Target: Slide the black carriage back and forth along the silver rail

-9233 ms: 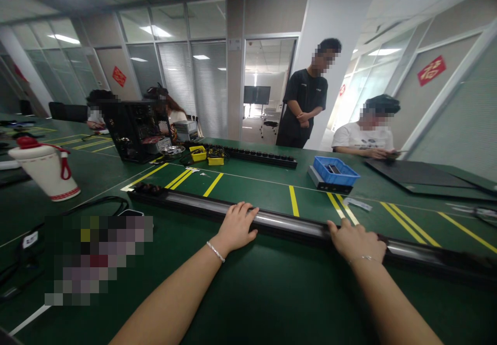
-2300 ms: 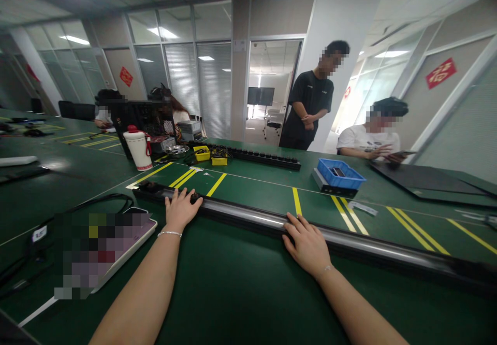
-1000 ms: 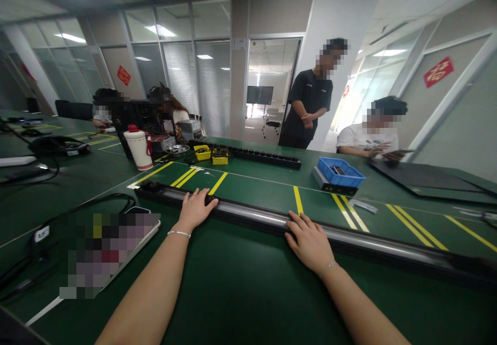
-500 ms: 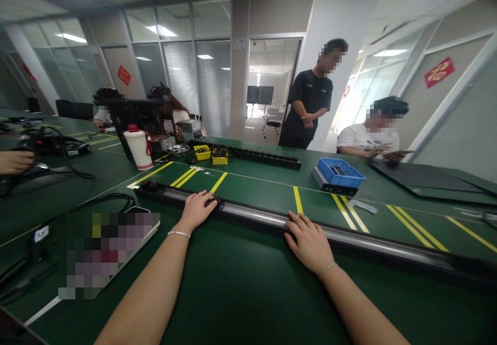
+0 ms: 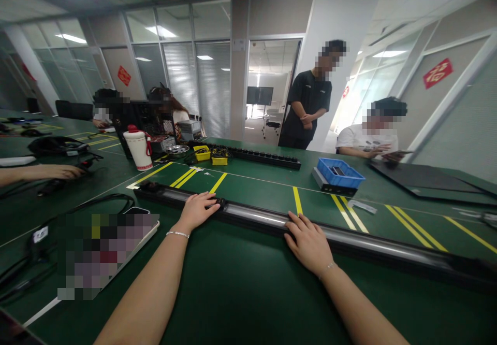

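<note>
A long black bar (image 5: 256, 217) with a shiny metallic strip along its top lies slantwise across the green table in front of me. My left hand (image 5: 197, 211) rests on its left part, fingers stretched over the bar and thumb beside a small black piece (image 5: 221, 203) on the strip. Farther right, my right hand (image 5: 309, 241) lies on the bar with its fingers laid flat across the top. The undersides of both hands are hidden. The bar's right end runs into shadow near the picture edge.
Left of me lie a blurred-out phone (image 5: 112, 252) and black cables (image 5: 41, 246). Another person's hand (image 5: 64, 172) is at the far left. Behind the bar stand a white bottle (image 5: 139, 149), yellow boxes (image 5: 219, 160), a black strip (image 5: 264, 158) and a blue bin (image 5: 345, 176).
At the far left, the other person's hand has moved right, over the black cables. My left thumb has shifted slightly right along the bar. My right hand stays in place.
</note>
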Motion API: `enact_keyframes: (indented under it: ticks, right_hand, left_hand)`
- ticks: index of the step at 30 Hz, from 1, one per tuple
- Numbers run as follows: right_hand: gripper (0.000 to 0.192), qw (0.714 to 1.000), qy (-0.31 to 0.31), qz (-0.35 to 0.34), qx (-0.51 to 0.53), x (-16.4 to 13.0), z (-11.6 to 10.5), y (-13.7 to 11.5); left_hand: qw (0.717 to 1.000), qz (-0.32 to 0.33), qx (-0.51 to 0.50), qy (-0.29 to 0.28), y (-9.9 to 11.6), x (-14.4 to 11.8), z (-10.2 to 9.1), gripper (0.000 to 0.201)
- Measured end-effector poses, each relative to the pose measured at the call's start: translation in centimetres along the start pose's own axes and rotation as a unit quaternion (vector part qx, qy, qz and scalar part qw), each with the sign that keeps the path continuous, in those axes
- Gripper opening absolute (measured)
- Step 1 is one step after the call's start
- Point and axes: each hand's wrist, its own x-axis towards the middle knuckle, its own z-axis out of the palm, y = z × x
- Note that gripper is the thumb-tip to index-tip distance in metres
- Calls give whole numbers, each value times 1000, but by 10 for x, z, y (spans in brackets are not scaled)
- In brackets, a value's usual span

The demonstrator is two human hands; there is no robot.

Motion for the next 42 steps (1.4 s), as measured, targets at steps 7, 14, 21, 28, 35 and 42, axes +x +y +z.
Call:
enact_keyframes:
  ticks: [7, 14, 21, 28, 35, 42]
  right_hand:
    - [30, 1000, -9, 5, 7, 1, 0, 0]
    - [30, 1000, -16, 9, 4, 1, 0, 0]
    - [30, 1000, -13, 9, 5, 0, 0, -1]
    - [30, 1000, -11, 9, 6, 1, 1, 0]
    - [30, 1000, -8, 6, 7, 1, 1, 0]
    - [30, 1000, -10, 6, 2, 1, 0, -1]
  left_hand:
    - [999, 35, 1, -4, 5, 1, 0, 42]
    - [999, 52, 1, -6, 4, 2, 1, 44]
    - [997, 74, 3, -33, 12, 3, 0, 44]
    - [995, 77, 7, -63, 15, 2, -2, 39]
    - [996, 74, -46, -34, 22, 3, -1, 39]
    - [994, 70, -87, 9, 25, 3, 0, 29]
